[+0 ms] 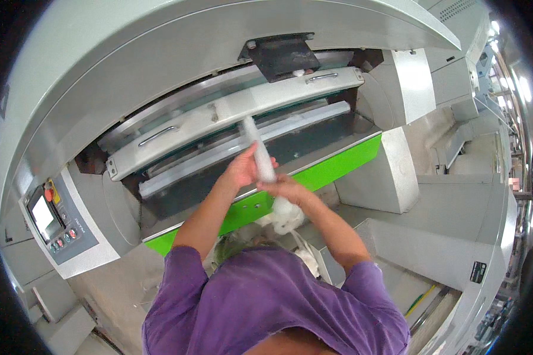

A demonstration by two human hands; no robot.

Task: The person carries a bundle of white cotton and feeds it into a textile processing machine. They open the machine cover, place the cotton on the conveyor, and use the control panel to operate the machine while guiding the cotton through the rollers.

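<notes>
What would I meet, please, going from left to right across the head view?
Lit screen of the control panel → left metal handle → left hand → right hand → right metal handle → small black label.
</notes>
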